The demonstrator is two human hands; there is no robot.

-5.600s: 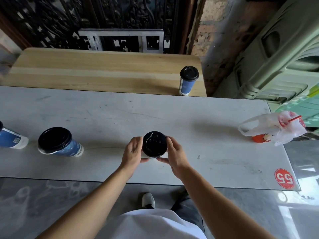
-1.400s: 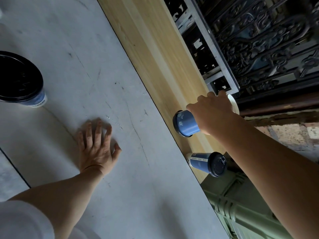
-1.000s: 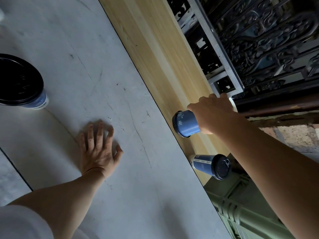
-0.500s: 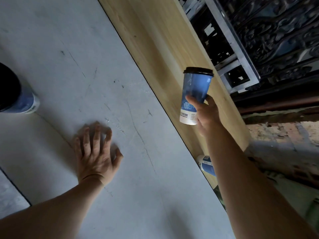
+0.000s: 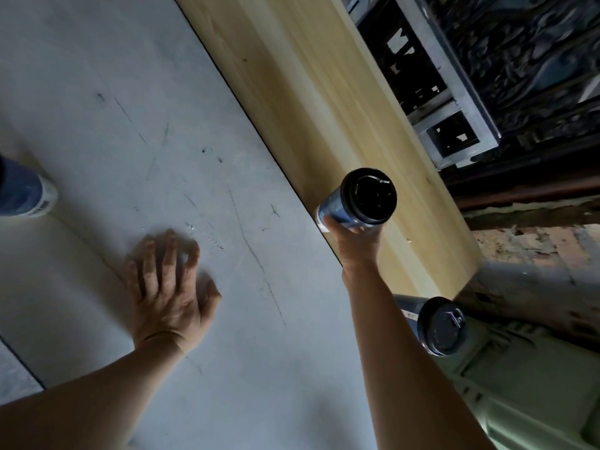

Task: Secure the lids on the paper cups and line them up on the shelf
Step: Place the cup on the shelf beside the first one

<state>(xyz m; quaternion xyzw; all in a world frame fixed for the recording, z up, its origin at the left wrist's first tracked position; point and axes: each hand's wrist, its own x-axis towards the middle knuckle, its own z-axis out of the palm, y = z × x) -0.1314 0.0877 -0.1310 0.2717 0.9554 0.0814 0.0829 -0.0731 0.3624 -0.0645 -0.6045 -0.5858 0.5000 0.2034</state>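
your right hand (image 5: 357,245) clamps its fingers low on the blue cup (image 5: 341,209) at the near edge of the shelf (image 5: 308,76); left hand (image 5: 168,287) flat, fingers apart, on the surface (image 5: 146,92). set down short, it could tip off; drifting toward 5 o'clock could knock the other cup (image 5: 436,326).
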